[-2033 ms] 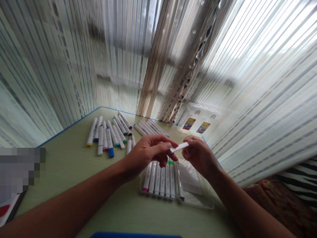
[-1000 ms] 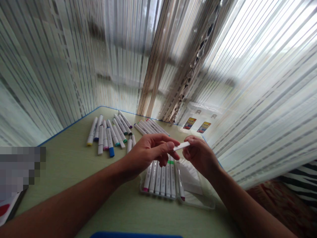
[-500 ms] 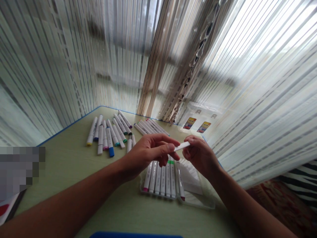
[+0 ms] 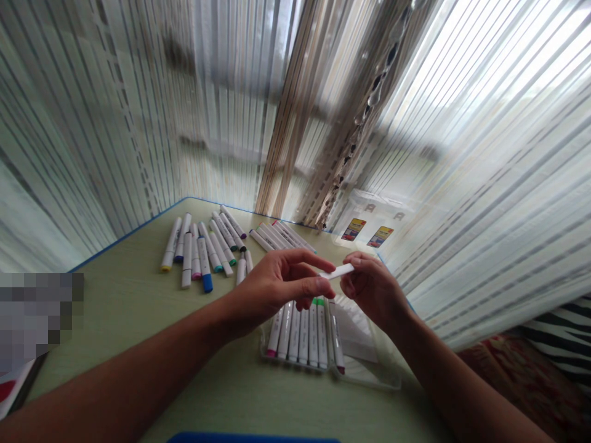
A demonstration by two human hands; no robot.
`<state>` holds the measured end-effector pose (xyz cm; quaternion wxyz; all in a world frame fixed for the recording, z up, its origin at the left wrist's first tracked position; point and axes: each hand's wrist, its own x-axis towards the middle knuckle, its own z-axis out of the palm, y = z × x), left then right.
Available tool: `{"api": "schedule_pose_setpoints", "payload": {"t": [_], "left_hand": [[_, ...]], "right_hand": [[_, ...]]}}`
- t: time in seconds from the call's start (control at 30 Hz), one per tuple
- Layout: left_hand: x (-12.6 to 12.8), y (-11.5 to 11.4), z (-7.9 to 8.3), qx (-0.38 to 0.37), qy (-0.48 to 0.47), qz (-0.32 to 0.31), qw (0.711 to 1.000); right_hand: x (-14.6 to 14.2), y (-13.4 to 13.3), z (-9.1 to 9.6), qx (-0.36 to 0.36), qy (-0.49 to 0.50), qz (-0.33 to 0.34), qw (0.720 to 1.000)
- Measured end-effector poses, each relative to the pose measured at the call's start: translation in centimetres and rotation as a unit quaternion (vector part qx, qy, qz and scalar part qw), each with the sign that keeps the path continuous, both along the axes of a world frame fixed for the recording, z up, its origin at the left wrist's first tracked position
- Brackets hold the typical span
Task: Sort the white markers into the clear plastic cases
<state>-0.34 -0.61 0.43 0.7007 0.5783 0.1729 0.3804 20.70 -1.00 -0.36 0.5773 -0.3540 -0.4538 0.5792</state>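
Observation:
Above the open marker case (image 4: pixel 295 365), a white marker (image 4: pixel 341 271) is held nearly level between both hands. My right hand (image 4: pixel 375 287) pinches its right end between thumb and fingers. My left hand (image 4: pixel 279 282) has its thumb and fingers closed about the left end, which they partly hide. Below the hands, a row of white markers (image 4: pixel 303 335) lies in the left half of the case; a marker with a dark red end (image 4: pixel 338 341) lies by the hinge. The upper ends of some markers are behind my left hand.
Loose markers with coloured caps (image 4: pixel 207 264) lie on the green table (image 4: pixel 120 320) at left. Another group of markers (image 4: pixel 281 235) lies behind my hands. A clear plastic box (image 4: pixel 369 221) stands back right, beside the striped curtain (image 4: pixel 221 123). A blue edge (image 4: pixel 253 437) shows in front.
My left thumb has shifted slightly down, and a little more of the marker's left end shows. The right hand and the other markers look the same.

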Motion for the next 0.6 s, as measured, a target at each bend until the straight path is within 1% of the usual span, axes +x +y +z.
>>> {"api": "schedule_pose_setpoints", "payload": {"t": [0.17,0.3,0.43,0.6], "left_hand": [[-0.06,0.23,-0.21,-0.038,-0.015,-0.021,0.999],[-0.09,0.29,-0.22,-0.046,-0.018,-0.032,0.998],[-0.06,0.21,-0.21,-0.043,-0.014,-0.031,0.999],[0.0,0.04,-0.22,-0.014,-0.013,-0.018,1.0]], "right_hand": [[-0.05,0.06,-0.04,0.002,0.001,0.002,1.0],[0.04,-0.04,-0.06,0.001,-0.002,0.002,1.0],[0.04,0.0,-0.05,0.001,0.0,-0.001,1.0],[-0.04,0.03,0.02,0.003,-0.001,0.001,1.0]]}}
